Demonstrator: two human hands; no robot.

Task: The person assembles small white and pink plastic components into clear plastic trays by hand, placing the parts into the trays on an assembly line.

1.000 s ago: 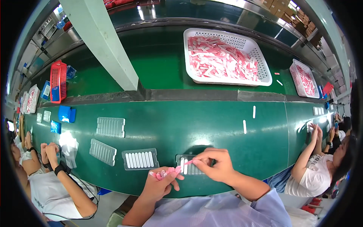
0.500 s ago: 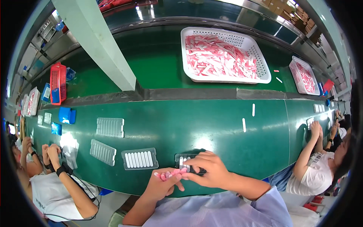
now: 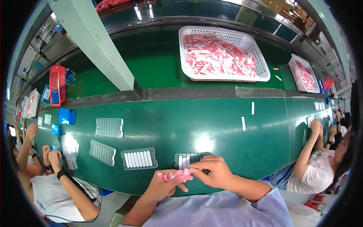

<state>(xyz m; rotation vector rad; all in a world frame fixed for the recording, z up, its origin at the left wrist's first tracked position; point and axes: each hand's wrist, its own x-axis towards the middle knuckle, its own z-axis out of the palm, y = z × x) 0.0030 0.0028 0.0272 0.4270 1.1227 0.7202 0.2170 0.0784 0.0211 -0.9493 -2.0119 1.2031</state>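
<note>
A clear ribbed tray (image 3: 193, 157) lies flat on the table, a few upright white strips (image 3: 183, 162) side by side in its left slots, the others partly hidden. Just below it, small pink-and-white strips (image 3: 168, 176) sit bunched in the left hand (image 3: 160, 187).

Bright light is falling from above onto a green worktable (image 3: 223, 145), where a white hot spot is glaring near the middle. The right hand (image 3: 212, 171) is casting soft shade over a clear tray (image 3: 193, 156). Plastic bags (image 3: 70, 149) at left are shining. The fisheye lens is bending straight edges, black corners are framing the scene, and far details are blurring.
</note>
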